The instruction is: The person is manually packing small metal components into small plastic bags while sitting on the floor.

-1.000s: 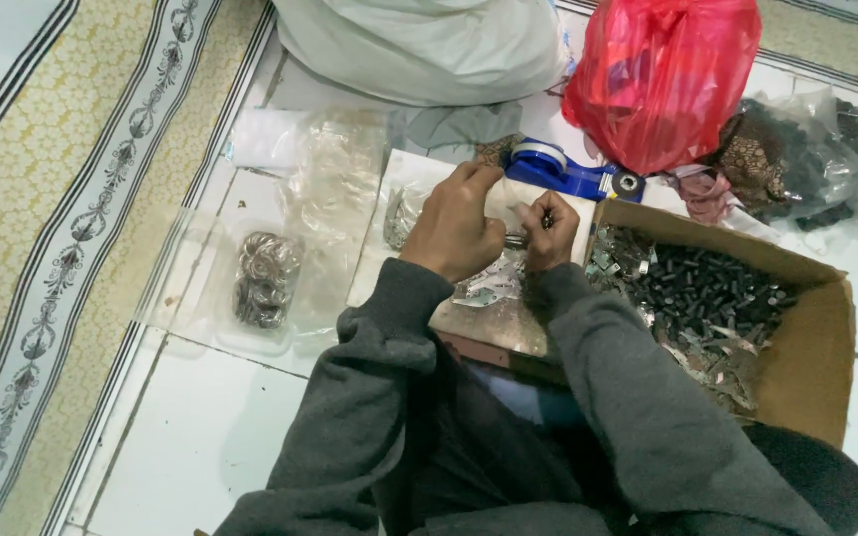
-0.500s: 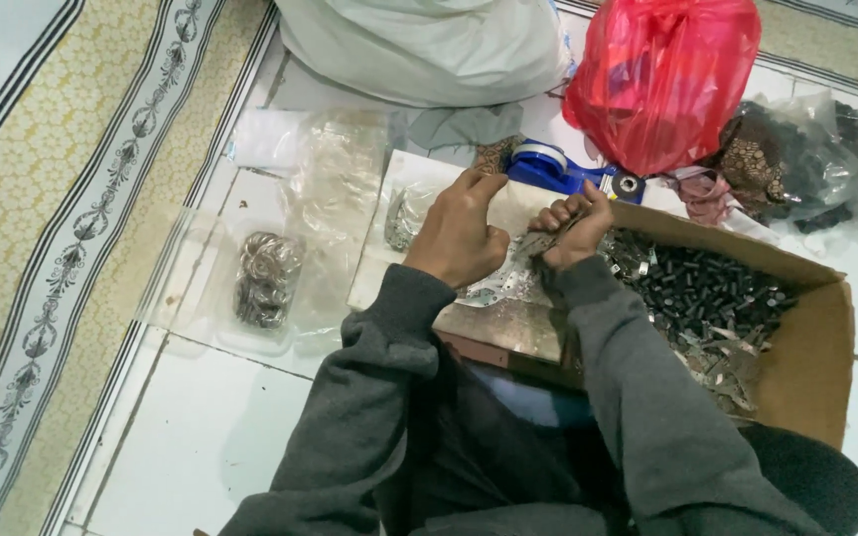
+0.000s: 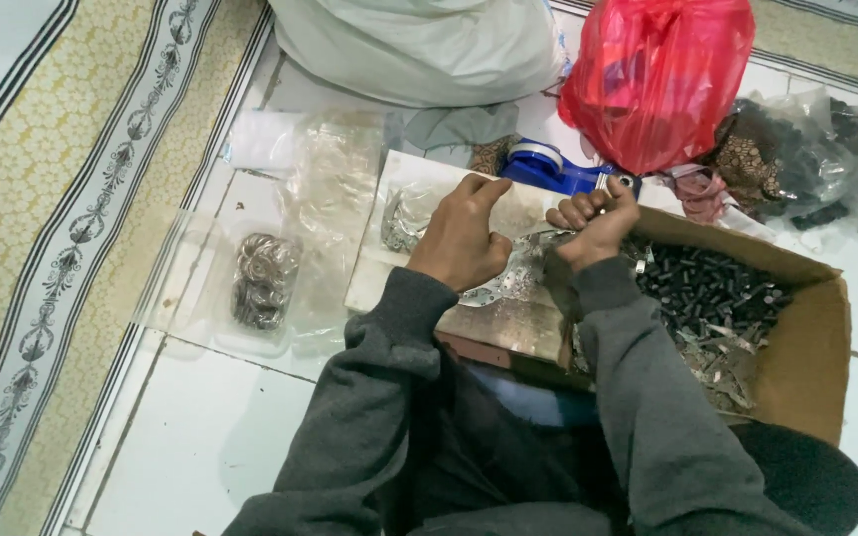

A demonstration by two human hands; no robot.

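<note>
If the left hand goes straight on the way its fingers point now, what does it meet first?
The left hand points up and slightly right in the picture, over the pale board. The first thing in that line looks to be the blue tape dispenser, though depth is unclear.

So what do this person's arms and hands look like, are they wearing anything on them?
Both arms are covered by long, dark grey sleeves of soft, sweatshirt-like cloth, loose and creased, ending in ribbed cuffs at the wrists. The left hand and right hand are bare: no gloves, and no rings, watch or bracelet that can be seen from this view.
</note>
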